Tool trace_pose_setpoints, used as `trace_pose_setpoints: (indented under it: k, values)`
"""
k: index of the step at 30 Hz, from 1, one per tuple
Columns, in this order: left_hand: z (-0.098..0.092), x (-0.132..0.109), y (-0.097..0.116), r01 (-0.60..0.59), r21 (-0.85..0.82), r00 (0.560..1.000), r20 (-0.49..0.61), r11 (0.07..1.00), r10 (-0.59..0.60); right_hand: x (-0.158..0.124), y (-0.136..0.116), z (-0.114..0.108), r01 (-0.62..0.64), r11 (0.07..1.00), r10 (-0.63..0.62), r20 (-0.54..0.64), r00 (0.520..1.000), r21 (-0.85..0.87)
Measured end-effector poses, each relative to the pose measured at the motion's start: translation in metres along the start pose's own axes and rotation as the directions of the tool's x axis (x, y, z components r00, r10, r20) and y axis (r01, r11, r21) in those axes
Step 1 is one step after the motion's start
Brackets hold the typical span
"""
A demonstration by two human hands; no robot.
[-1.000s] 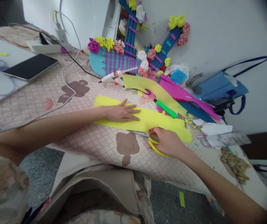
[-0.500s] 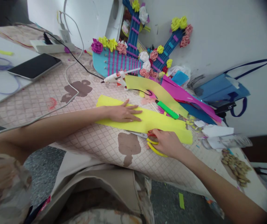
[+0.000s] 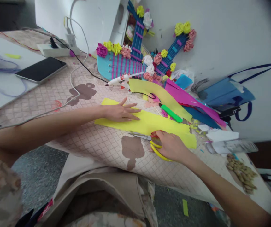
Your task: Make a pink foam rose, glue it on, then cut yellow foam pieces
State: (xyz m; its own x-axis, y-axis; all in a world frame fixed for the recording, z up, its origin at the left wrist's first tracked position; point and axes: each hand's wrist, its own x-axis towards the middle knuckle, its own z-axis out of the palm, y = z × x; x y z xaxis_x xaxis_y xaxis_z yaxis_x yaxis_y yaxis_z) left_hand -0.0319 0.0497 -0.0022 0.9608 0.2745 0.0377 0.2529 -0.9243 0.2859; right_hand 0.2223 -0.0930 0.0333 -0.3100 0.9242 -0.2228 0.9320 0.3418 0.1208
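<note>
A long bright yellow sheet (image 3: 154,123), paper-like and slightly wavy, lies across the table in front of me. My left hand (image 3: 121,112) rests flat near its left end, fingers spread. At the sheet's near edge, my right hand (image 3: 170,145) is closed around scissors (image 3: 159,153) with yellow and red handles. The blades point left and lie almost flat along the tabletop beside the sheet; fingers partly hide the handles. Just beyond the sheet are a green-handled cutter (image 3: 172,113) and a paler yellow strip (image 3: 159,91).
A glue gun (image 3: 120,81) with a black cord lies behind the sheet. Farther back stand blue guitar-shaped crafts (image 3: 118,64) with paper flowers. A phone (image 3: 42,69) and power strip (image 3: 55,50) are at left. Peanuts (image 3: 241,173) and a clear plastic cup (image 3: 234,146) are at right.
My left hand has slid a little to the left along the yellow sheet. My right hand keeps its hold on the scissors in about the same place. The view has shifted slightly.
</note>
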Motion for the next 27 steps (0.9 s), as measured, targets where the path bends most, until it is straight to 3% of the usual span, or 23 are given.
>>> trace_pose_setpoints:
  k: [6, 27]
  values:
    - [0.006, -0.015, -0.004, 0.017, -0.047, 1.000, 0.008, 0.999, -0.017, 0.004, -0.005, -0.002, -0.002, 1.000, 0.002, 0.027, 1.000, -0.001]
    - [0.009, -0.015, -0.004, 0.010, -0.044, 1.000, -0.025, 0.999, -0.011, 0.007, -0.018, 0.002, 0.011, 0.998, -0.011, -0.004, 1.000, -0.063]
